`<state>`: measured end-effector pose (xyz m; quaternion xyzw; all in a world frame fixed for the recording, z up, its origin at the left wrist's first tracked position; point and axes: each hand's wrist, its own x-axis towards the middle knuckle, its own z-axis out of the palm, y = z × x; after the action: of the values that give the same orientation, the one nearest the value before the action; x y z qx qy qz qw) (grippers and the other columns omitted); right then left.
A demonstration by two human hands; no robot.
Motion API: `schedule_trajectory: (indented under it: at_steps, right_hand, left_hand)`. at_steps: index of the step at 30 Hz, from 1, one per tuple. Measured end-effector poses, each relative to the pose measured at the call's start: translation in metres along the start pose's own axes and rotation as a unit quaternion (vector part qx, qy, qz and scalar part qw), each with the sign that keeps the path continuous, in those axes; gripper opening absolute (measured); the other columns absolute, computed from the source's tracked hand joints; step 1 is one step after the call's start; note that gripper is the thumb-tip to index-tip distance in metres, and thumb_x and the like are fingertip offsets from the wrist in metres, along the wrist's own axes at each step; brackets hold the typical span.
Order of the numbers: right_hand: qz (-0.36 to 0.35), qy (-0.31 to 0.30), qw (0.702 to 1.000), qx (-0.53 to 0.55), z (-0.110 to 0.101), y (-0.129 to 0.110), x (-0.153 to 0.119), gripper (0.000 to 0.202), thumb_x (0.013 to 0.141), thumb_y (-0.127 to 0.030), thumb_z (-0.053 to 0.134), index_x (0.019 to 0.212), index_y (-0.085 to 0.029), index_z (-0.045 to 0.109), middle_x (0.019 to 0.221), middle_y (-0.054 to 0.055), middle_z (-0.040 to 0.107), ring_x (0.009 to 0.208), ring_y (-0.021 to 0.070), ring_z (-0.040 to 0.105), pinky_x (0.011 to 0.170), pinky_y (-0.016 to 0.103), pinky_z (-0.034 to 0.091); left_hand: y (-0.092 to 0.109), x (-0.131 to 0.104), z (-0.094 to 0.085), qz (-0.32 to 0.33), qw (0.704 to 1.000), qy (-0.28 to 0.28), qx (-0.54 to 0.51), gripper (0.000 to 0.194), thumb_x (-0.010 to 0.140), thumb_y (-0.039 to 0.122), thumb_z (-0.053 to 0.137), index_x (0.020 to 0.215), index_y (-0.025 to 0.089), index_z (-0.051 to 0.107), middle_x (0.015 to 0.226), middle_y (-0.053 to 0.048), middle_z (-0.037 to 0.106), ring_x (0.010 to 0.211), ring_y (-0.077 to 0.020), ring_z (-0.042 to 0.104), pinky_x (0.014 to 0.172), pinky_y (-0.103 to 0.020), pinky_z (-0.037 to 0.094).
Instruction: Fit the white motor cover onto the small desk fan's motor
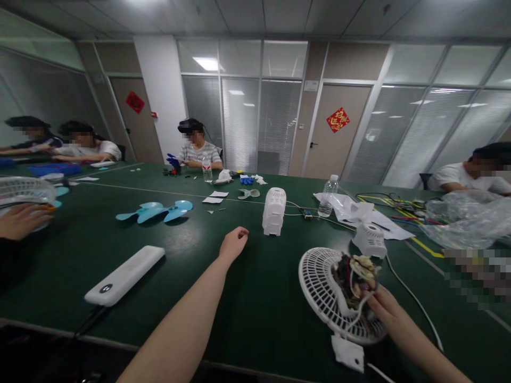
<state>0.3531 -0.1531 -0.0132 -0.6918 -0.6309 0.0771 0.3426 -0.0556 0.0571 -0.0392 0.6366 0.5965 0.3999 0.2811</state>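
My right hand (377,300) grips the motor and wiring (353,279) at the back of a round white fan grille (319,276). The grille is tilted, and a small white box-like part (348,352) hangs at its lower edge. My left hand (235,242) is over the table with its fingers curled in; whatever may be between them is hidden. Just right of it stands a white vented plastic housing (274,211). A second white vented cover (369,240) lies behind the grille, with a white cable running from it.
Blue fan blades (157,211) and a white power bank (125,274) lie to the left. At the left edge, another person's hand (24,221) touches a white grille (26,189). Water bottle (329,196), papers, wires and plastic wrap (471,215) are at right. Other people sit around.
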Motion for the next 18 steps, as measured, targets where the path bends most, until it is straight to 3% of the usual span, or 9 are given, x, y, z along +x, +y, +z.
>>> schedule_trajectory:
  at_steps: [3,7,10,14,18]
  right_hand:
    - [-0.041,-0.046,0.998,-0.034,0.031,-0.044,0.01,0.068,0.085,-0.065,0.032,0.12,-0.015,0.06,0.131,0.015,0.056,0.126,0.033,0.048,0.108,0.054,0.035]
    - [-0.113,-0.07,0.988,-0.073,0.055,-0.097,0.025,0.054,0.091,-0.053,0.038,0.128,-0.018,0.054,0.132,0.012,0.056,0.123,0.0306,0.049,0.105,0.052,0.039]
    - [-0.139,-0.068,0.984,-0.084,0.068,-0.127,0.035,0.052,0.09,-0.052,0.043,0.127,-0.017,0.054,0.126,0.012,0.059,0.115,0.0302,0.053,0.1,0.049,0.043]
    - [-0.147,-0.074,0.983,-0.087,0.081,-0.151,0.046,0.052,0.089,-0.055,0.046,0.125,-0.018,0.054,0.123,0.011,0.059,0.11,0.0307,0.054,0.095,0.048,0.044]
    - [-0.156,-0.098,0.981,-0.065,0.085,-0.153,0.054,0.048,0.088,-0.055,0.049,0.12,-0.019,0.055,0.122,0.01,0.059,0.111,0.0308,0.053,0.094,0.048,0.045]
  left_hand:
    - [0.0,0.001,0.001,0.008,1.0,-0.005,-0.019,0.019,0.083,0.028,0.055,0.096,0.022,0.066,0.095,-0.003,0.07,0.083,-0.0176,0.065,0.074,-0.028,0.05]
    - [0.001,0.003,0.003,0.027,0.998,-0.027,-0.048,0.024,0.081,0.031,0.056,0.1,0.021,0.066,0.094,-0.004,0.07,0.072,-0.016,0.065,0.072,-0.029,0.051]
    - [0.003,0.003,0.006,0.046,0.995,-0.06,-0.071,0.029,0.08,0.035,0.057,0.104,0.022,0.067,0.097,-0.004,0.071,0.071,-0.0164,0.066,0.072,-0.03,0.052]
    - [0.003,0.006,0.009,0.061,0.989,-0.089,-0.098,0.031,0.08,0.036,0.059,0.105,0.02,0.068,0.103,-0.005,0.07,0.092,-0.0201,0.066,0.086,-0.033,0.05]
    - [0.006,0.007,0.007,0.069,0.983,-0.12,-0.121,0.035,0.079,0.036,0.062,0.111,0.021,0.066,0.114,-0.006,0.067,0.106,-0.0223,0.061,0.093,-0.034,0.047]
